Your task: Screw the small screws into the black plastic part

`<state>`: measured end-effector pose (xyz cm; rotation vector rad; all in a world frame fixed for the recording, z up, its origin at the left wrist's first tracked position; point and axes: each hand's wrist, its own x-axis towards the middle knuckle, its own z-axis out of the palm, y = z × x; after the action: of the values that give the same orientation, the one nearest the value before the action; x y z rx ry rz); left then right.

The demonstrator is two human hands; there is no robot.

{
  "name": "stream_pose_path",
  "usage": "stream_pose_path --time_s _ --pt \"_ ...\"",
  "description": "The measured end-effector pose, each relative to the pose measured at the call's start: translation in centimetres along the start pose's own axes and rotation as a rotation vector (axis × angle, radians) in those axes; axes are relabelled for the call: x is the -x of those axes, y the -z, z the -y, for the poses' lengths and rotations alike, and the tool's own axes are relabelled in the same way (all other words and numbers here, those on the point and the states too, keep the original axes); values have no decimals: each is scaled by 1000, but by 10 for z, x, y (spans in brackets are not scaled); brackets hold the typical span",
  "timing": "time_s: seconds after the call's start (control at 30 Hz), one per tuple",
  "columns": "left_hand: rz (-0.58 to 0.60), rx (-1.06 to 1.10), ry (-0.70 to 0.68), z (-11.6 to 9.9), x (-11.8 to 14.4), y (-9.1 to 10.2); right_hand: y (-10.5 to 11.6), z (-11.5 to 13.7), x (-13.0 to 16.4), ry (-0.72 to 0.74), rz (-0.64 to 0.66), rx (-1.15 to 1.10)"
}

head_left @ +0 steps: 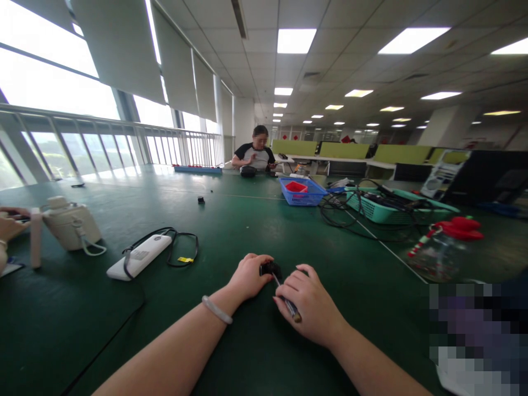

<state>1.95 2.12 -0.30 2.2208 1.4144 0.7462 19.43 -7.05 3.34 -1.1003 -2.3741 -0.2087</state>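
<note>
Left hand (pixel 248 276) pins a small black part (pixel 270 268) on the counter (pixel 256 220), fingers closed round it. Right hand (pixel 307 305) grips a thin tool (pixel 289 303) pen-style, tip at the part.

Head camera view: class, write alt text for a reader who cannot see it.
Two bare hands meet on a green table: the left hand grips a small black part, the right hand holds a thin tool against it. A white power bank lies left.

Bright, even light from ceiling panels (pixel 296 40); windows (pixel 49 82) blown out with glare. Wide-angle bending at edges. Lower right corner pixelated.
</note>
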Motion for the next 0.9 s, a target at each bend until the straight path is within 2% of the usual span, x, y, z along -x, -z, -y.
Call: stream_pose_path --time_s 0.13,0.43,0.6,0.73,0.9 --pt "0 1 -5 -2 0 1 2 -5 1 -2 -43 -8" --pt "-7 -7 -31 1 0 0 1 -7 2 6 -44 24" --pt "-1 -29 -53 1 1 1 1 -11 2 -17 -91 -32" --pt "13 -59 -67 -2 2 3 -2 -18 2 -137 -179 -176" --pt "33 -87 -55 -5 3 4 -7 -32 5 -372 -281 -365"
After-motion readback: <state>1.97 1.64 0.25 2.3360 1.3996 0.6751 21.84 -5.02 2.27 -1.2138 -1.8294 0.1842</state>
